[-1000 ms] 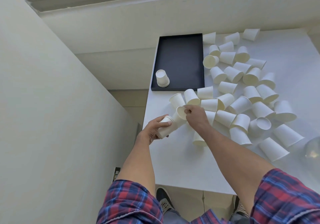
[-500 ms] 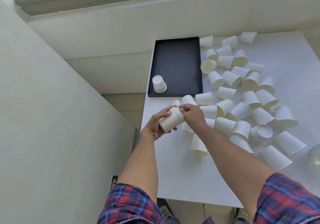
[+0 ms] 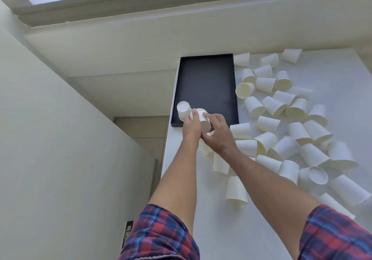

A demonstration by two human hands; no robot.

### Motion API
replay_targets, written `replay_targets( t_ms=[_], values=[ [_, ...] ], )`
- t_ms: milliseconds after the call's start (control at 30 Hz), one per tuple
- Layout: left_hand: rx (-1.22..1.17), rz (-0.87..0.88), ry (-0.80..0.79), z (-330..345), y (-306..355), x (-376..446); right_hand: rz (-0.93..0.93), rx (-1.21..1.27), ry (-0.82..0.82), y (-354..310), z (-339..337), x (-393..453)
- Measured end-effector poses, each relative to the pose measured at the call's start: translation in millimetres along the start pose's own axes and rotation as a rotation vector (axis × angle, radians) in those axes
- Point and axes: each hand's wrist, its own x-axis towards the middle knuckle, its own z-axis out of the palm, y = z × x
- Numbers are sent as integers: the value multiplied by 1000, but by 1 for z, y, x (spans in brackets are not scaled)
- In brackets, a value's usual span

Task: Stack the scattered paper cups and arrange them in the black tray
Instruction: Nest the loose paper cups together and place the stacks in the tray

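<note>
Step in hand, as we read it: placing a small stack (image 3: 203, 119) of nested cups into the tray (image 3: 205, 84). Both hands carry it over the tray's near-left corner. Our left hand (image 3: 192, 128) wraps the stack from the 9 o'clock side, thumb up against its wall; our right hand (image 3: 216, 133) curls round it from 3 o'clock, fingers on the upper wall. The stack sits base up, slightly tilted; how many cups it holds we cannot tell.

Just beside it at 10 o'clock, one inverted cup (image 3: 184, 110) already stands in that corner, touching or nearly touching the stack. The rest of the tray floor shows bare.

Loose cups (image 3: 291, 131) lie on their sides across the table (image 3: 201, 199) from 12 to 4 o'clock of the hands, mostly packed against one another.

Next move, in our judgement: lower the stack rim-down next to the standing cup without knocking it, release both hands, then return to the pile.
</note>
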Motion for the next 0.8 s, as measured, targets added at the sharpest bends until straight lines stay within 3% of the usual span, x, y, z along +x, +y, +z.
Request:
replay_targets(
  t_ms=[367,567,800],
  values=[
    [70,-14,-72,23,1,42,-12,-480,-64,7,3,66],
    [23,-15,-136,26,-4,47,56,-354,-232,22,7,97],
    [197,76,-26,14,-12,56,350,71,-172,25,16,109]
  ],
)
